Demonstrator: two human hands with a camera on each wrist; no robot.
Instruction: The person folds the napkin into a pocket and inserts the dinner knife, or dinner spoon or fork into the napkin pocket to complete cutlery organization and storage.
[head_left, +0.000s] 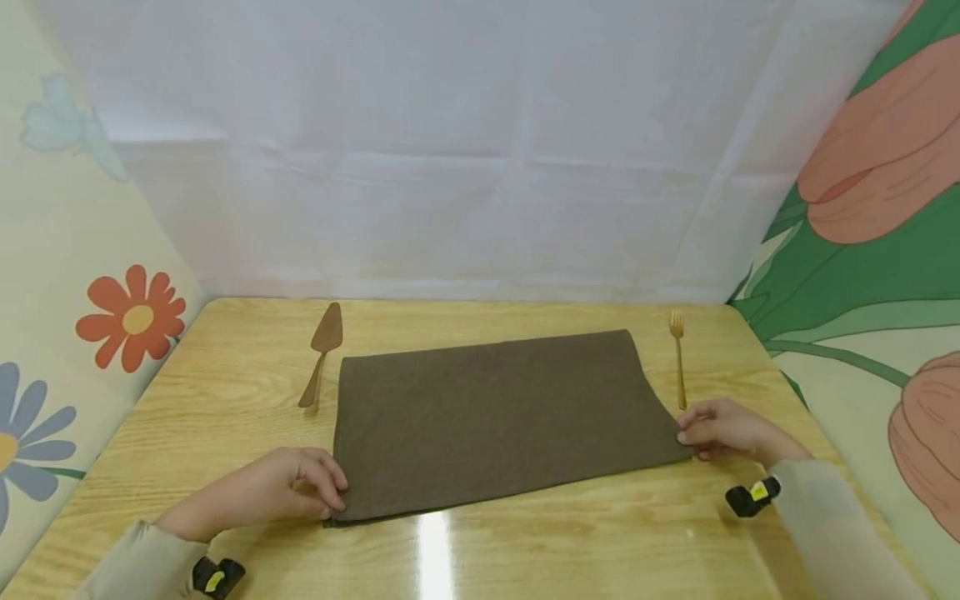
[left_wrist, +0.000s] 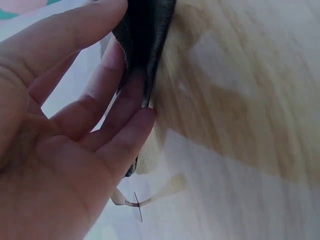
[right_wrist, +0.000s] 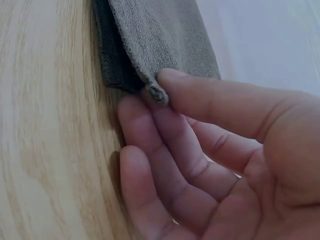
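A brown folded cloth lies on the wooden table, its near right corner slightly raised. At its near left corner, my left hand holds the edge; in the left wrist view the thumb is on one side and fingertips reach in between the dark cloth layers. My right hand pinches the near right corner. The right wrist view shows the thumb over the upper layer and fingers beneath it, with the lower layer hanging apart from it.
To the cloth's left lies a cake server, blade pointing away. A gold fork lies beyond my right hand, tines away. White fabric hangs behind the table. Flower-patterned panels stand at both sides.
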